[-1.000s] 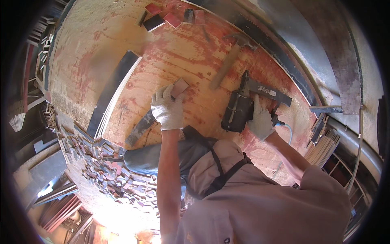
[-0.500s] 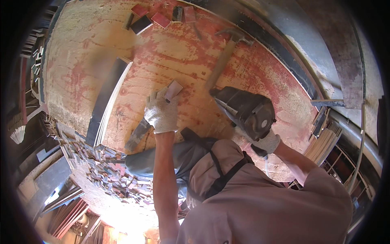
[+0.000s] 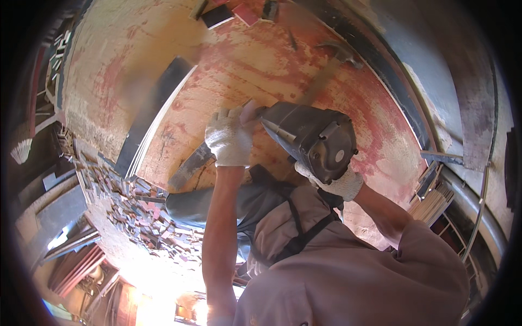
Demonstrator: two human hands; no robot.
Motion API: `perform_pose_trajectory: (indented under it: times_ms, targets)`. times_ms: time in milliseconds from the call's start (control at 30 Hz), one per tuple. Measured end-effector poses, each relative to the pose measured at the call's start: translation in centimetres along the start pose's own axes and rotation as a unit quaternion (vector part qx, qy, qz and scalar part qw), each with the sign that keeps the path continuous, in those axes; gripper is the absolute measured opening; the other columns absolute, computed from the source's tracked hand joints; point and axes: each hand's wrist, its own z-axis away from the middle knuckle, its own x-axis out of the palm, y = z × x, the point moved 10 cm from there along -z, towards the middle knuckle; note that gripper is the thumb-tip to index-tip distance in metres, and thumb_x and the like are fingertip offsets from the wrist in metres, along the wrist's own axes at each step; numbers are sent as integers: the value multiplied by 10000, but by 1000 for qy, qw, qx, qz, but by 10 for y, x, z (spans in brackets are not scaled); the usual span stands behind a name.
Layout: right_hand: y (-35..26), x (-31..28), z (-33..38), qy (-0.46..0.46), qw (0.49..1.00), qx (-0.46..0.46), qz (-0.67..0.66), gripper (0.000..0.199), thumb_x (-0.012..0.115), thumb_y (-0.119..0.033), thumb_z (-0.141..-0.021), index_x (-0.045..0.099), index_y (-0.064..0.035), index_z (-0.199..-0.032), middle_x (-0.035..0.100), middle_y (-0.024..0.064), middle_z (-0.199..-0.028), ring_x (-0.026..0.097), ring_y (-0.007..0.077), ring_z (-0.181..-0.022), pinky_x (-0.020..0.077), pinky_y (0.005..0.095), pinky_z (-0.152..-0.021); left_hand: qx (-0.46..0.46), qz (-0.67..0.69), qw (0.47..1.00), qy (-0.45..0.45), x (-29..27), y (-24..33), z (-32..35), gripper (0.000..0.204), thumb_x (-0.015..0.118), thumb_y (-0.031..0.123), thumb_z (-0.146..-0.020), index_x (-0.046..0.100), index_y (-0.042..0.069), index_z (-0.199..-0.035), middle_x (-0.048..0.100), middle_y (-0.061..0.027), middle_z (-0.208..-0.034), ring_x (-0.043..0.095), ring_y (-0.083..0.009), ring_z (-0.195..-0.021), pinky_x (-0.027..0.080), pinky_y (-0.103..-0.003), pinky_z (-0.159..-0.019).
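My left hand (image 3: pixel 229 137), in a whitish knit glove, is closed on a small reddish plywood block (image 3: pixel 249 113) above the board. My gloved right hand (image 3: pixel 343 186) grips a black nail gun (image 3: pixel 312 140), its handle mostly hidden behind the tool's body. The gun's nose is against or very close to the block; I cannot tell which. Below my left hand lies a short dark wooden strip (image 3: pixel 191 167), partly covered by the glove. A claw hammer (image 3: pixel 322 79) rests on the board beyond the nail gun, its lower handle hidden by the gun.
The large red-stained plywood board (image 3: pixel 228 65) lies in front of me. On it are a stack of dark-faced strips (image 3: pixel 154 117) at left and several small blocks (image 3: pixel 246 14) at the far edge. Many wood offcuts (image 3: pixel 157 225) are heaped at lower left. A metal sheet (image 3: pixel 429 70) stands right.
The nail gun has moved left and come to the block in my left hand. My left hand has shifted slightly right and up in view. The whole view has also shifted a little.
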Motion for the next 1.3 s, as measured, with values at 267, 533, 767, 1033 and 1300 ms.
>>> perform_pose_trajectory:
  times_ms: [267,533,767,1033,1300]
  targets:
    - [-3,-9,-13,73,992,31,-96,331,717,-252,-1033,647,-118,-1328,655,12,-1014,587,122,-798,485,308,-712,87,-46,995,-17,-1,16,-2,439,760,217,-864,764,319,-1291,747,-36,-1022,681,-302,-939,566,-457,-792]
    - [-3,-13,-13,90,987,50,-120,205,723,-275,-1048,692,-115,-1172,636,-36,-823,576,88,-644,472,281,-559,74,11,997,16,23,-10,9,465,831,205,-792,760,225,-1251,720,-75,-1010,661,-349,-943,545,-496,-810]
    - [-30,-12,-16,11,962,121,-244,563,626,-358,-1041,436,-164,-1535,524,53,-1484,506,240,-1347,340,454,-1162,-22,88,993,79,-22,-15,25,723,915,217,-710,663,88,-1376,676,-174,-1192,636,-389,-1062,537,-515,-917]
    - [-70,-38,10,69,995,-18,-75,535,793,-179,-927,584,-103,-1413,665,116,-1352,631,222,-1255,532,397,-1047,-56,1,998,14,-23,-76,65,641,928,259,-702,719,108,-1288,684,-133,-1155,639,-372,-1090,532,-500,-924]
    - [-111,-58,50,247,933,-115,234,750,796,-93,-870,465,-23,-1540,674,223,-1365,673,383,-1240,544,457,-1057,-132,-93,978,134,-139,-146,143,739,959,308,-693,695,78,-1344,677,-157,-1150,621,-383,-1127,513,-510,-959]
